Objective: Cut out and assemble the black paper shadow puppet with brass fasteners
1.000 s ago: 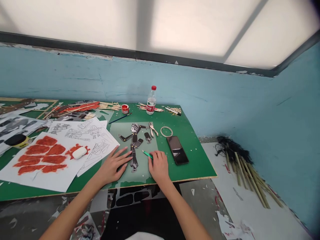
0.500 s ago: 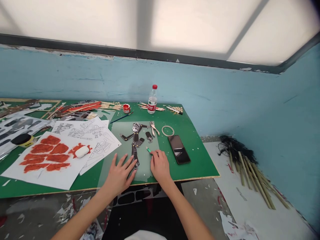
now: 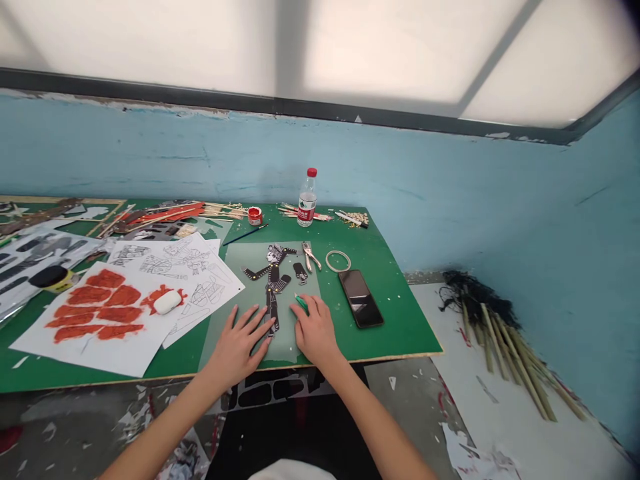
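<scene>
A jointed black-and-white paper puppet (image 3: 273,275) lies on a translucent sheet (image 3: 235,263), one arm stretched to the left, with small gold dots at its joints. My left hand (image 3: 239,345) lies flat with fingers spread, the fingertips over the puppet's lower leg and partly hiding it. My right hand (image 3: 317,333) pinches a slim green tool (image 3: 301,303) with a pale pointed tip, just right of the puppet. Most of that tool is hidden in my fingers. Above it rests a loose black puppet piece (image 3: 301,271). Hole-punch pliers (image 3: 311,256) lie beyond that.
Right of the sheet are a black phone (image 3: 361,299) and a pale ring (image 3: 339,261). A water bottle (image 3: 307,200), red paint jar (image 3: 255,215) and brush (image 3: 246,235) stand or lie behind. Red-painted paper (image 3: 120,357) covers the left. Bundled sticks (image 3: 515,367) lie on the floor.
My right hand has shifted slightly left, toward the puppet, with the green tool in it. My left hand stays on the puppet's leg. The view has shifted a little.
</scene>
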Demonstrator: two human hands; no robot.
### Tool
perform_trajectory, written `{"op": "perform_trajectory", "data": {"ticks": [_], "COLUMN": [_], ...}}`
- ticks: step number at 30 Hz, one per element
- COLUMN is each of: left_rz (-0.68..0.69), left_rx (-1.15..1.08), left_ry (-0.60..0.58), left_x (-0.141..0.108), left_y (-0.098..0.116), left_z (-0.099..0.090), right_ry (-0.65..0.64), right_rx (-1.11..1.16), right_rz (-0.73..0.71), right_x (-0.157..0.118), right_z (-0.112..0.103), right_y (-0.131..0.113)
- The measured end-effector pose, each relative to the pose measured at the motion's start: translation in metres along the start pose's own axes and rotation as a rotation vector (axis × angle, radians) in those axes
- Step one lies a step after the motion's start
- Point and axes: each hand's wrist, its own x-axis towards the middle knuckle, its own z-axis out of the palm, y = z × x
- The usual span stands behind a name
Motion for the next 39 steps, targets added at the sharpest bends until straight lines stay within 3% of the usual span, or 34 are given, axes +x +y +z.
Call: {"op": "perform_trajectory", "data": {"ticks": [10,39], "left_rz": [-0.047,-0.044], "left_rx": [-0.052,-0.052], "left_ry": [0.015,0.041], "left_x": [0.002,-0.003], "left_y": [0.002,0.005], "left_z": [-0.002,-0.005], "right_ry": [-0.094,-0.142], "right_rx": [0.081,0.117], "right_rz": [-0.032,-0.021], "right_x": [0.016,0.013], "right_z": [0.010,0.007], "right_y": [-0.019,-0.019]}}
